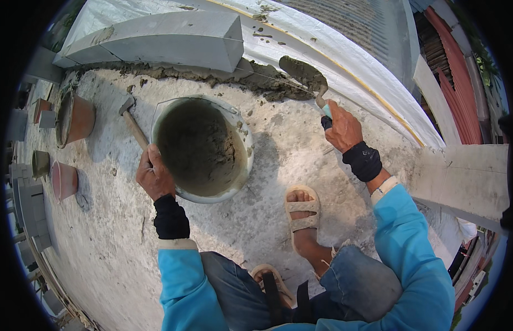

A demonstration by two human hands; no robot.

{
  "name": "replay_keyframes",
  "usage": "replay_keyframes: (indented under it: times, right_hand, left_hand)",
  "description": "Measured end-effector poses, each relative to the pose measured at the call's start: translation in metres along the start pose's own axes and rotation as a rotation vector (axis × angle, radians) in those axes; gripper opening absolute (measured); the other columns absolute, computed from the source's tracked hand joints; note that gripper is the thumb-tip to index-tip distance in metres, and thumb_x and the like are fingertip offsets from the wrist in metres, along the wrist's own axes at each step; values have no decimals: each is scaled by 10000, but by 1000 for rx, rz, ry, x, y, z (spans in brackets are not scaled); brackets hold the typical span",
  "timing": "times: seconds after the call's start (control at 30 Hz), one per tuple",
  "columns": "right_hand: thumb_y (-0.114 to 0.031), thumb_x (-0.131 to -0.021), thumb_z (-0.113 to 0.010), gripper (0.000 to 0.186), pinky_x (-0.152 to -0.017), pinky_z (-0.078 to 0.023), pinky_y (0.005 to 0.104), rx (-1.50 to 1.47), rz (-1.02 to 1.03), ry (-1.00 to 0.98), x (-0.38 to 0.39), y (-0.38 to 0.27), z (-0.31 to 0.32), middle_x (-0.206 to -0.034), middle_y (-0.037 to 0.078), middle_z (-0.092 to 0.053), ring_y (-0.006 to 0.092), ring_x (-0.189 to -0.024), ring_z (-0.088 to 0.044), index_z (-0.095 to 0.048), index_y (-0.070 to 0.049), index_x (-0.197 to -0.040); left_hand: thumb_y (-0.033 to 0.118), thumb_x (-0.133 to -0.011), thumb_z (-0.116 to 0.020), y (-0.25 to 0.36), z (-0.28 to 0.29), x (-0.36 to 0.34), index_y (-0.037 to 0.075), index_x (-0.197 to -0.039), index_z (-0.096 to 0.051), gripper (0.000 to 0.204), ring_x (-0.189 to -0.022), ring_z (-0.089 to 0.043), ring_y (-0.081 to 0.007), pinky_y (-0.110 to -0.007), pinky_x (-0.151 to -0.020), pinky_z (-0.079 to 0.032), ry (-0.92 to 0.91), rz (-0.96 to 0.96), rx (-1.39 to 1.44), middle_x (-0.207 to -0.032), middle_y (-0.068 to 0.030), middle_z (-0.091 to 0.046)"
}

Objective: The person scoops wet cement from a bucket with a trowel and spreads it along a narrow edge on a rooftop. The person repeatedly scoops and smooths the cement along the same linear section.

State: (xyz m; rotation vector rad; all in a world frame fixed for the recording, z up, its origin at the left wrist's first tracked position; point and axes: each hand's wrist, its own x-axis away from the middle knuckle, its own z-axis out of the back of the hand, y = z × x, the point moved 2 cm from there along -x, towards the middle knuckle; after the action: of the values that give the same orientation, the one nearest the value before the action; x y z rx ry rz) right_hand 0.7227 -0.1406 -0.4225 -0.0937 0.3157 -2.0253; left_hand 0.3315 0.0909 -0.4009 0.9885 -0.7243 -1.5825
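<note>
Mortar [278, 83] partly laid beside grey block [157, 41]; bed unfinished. My right hand [342, 129] clamped on loaded trowel [304, 74], left hand [153, 177] gripping hammer [132, 122] beside bucket [201, 149].

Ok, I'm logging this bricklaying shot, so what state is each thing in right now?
left hand: closed around the hammer handle
hammer: held, head resting on the concrete
right hand: closed around the trowel handle
trowel: held, blade loaded with mortar, over the mortar bed
bucket: upright, part full of mortar
grey block: laid on the mortar bed
clay pot: tipped on its side
</note>
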Motion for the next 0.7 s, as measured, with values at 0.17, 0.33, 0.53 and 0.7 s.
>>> replay_keyframes:
  times: [0.17,0.33,0.53,0.7]
  right_hand:
    - [-231,-959,-639,277,-479,-488,334,-1416,-703,-644,59,-24,-8,-730,21,-576,145,-533,-563,-533,-77,-1164]
    - [-252,-1003,-554,275,-453,-507,319,-1863,-875,-413,63,-31,-69,-761,50,-589,177,-541,-581,-500,-91,-1219]
    - [-283,-992,-594,297,-439,-497,384,-1841,-684,-473,3,4,-155,-752,113,-653,239,-528,-620,-566,-5,-1095]
    - [-265,-935,-670,295,-425,-484,396,-1566,-523,-594,10,49,-153,-738,161,-684,263,-512,-634,-618,24,-913]
  left_hand:
    - [353,-1048,-521,2,-2,0,-14,-1030,-702,410,-754,-583,-124,-308,-729,-497,9,7,-16,-802,-67,-682]
    - [349,-1050,-517,0,-3,-1,-14,-1033,-702,408,-757,-591,-129,-309,-735,-501,-11,9,-18,-810,-67,-689]
    - [341,-1047,-523,11,-6,0,-11,-1028,-705,397,-749,-589,-123,-300,-728,-501,-6,0,-23,-803,-59,-689]
    - [324,-1046,-530,22,-10,2,-7,-1052,-712,378,-765,-608,-120,-296,-738,-510,-13,-15,-44,-822,-64,-702]
